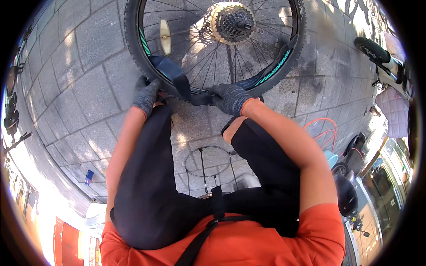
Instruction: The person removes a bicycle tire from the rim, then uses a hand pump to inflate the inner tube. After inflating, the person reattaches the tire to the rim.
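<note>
A bicycle wheel (222,57) with black spokes, a knobby tyre (133,44) and a cassette (233,23) of sprockets rests in front of me, partly cut off at the top. A flat, limp black inner tube (175,76) hangs loose out of the wheel's near side and runs along the rim to the right. My right hand (230,97), in a dark grey knit glove, pinches the tube at the near edge. My left hand (147,95), gloved alike, grips the tyre at its near left; its fingertips are partly hidden.
A yellowish reflector (165,37) sits among the spokes. Below my hands, between my legs, stands a wire-framed stool (208,164). An orange hose (326,128) curls on the paving at right, near a parked two-wheeler (375,51). A small blue packet (89,177) lies at left.
</note>
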Tool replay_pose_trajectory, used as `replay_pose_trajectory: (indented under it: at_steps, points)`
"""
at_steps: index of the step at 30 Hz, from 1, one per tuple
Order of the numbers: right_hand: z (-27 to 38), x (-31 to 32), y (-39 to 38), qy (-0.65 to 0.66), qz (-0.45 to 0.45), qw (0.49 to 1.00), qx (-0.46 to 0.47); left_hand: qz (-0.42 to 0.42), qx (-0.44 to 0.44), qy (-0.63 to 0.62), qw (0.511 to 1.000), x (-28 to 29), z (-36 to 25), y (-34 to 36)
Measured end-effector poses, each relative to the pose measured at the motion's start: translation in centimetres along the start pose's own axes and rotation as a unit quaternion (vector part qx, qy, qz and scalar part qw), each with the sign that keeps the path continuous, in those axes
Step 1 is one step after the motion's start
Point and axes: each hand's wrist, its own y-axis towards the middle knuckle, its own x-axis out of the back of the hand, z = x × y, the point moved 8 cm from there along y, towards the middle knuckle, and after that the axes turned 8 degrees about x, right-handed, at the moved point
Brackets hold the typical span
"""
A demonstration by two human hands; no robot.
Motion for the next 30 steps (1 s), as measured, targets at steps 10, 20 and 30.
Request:
replay_pose_trajectory:
  at_steps: [10,20,30]
  points:
    - [-9.7,16.1,-9.8,-0.228,-0.243,0.932,-0.141,-0.073,0.001,0.002,0.997,-0.5,-7.6,-2.0]
    - [-12.8,13.3,-9.9,-0.358,-0.148,0.919,-0.071,0.06,0.071,-0.104,0.99,-1.4,-2.2,-4.5]
    - [-6.4,4.2,-4.4,-0.12,-0.008,0.988,-0.094,-0.187,-0.215,0.106,0.953,3.6,-9.8,-0.7]
